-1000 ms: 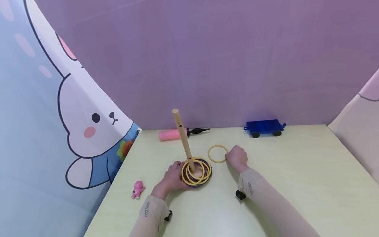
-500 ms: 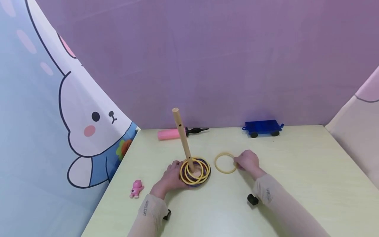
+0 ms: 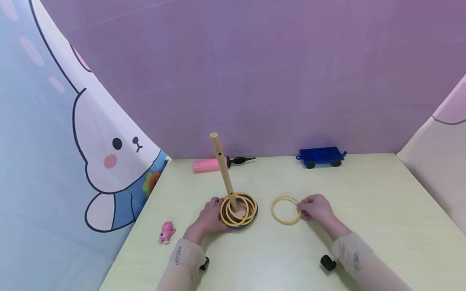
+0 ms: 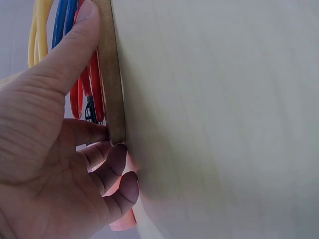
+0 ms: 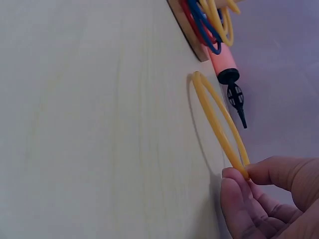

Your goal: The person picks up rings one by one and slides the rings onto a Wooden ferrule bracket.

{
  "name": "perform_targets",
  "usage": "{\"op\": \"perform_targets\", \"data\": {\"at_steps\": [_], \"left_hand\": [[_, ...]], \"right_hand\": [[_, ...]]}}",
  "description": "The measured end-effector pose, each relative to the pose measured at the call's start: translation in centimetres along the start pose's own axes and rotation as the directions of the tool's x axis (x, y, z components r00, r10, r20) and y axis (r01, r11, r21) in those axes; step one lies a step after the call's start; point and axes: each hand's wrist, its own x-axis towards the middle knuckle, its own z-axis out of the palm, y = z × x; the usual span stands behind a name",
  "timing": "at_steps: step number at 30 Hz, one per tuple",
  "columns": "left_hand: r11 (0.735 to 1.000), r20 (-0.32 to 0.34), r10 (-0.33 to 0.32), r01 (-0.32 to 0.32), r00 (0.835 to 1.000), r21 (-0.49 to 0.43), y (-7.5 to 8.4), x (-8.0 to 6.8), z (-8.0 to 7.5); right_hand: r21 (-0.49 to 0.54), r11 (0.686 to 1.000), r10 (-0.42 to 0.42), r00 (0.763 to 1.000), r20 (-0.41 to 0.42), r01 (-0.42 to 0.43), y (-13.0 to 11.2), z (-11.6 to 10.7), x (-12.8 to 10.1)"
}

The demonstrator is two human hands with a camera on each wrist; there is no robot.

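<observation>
On table (image 3: pixel 364 194): 1 loose ring (image 3: pixel 286 210).

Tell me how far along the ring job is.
Several rings sit stacked around the peg. The left hand grips the peg's base. The right hand pinches one yellow ring beside the stack, its far edge on the table; no other loose ring shows.

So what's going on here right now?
A person is working a ring-stack toy on the table. The left hand holds the wooden base of the peg, which has yellow, blue and red rings around it. The right hand pinches one loose yellow ring at its edge, beside the stack and apart from it, its far edge on the table.
</observation>
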Motion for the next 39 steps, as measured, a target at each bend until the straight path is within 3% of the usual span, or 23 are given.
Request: {"op": "perform_targets", "data": {"at_steps": [18, 32, 39], "left_hand": [[1.0, 0.005, -0.004, 0.004, 1.0, -0.004, 0.1, -0.1, 0.0], [1.0, 0.003, 0.001, -0.001, 1.0, -0.017, 0.1, -0.1, -0.1], [1.0, 0.003, -0.004, 0.004, 1.0, -0.015, 0.0, 0.0, 0.0]], "right_hand": [[0.195, 0.977, -0.09, 0.995, 0.041, 0.08, -1.7, -2.1, -4.8], [0.307, 0.922, -0.263, 0.963, 0.055, 0.235, -5.9, -2.4, -7.6], [0.332, 0.904, -0.304, 0.951, 0.056, 0.27, -8.5, -2.0, -8.4]]}}
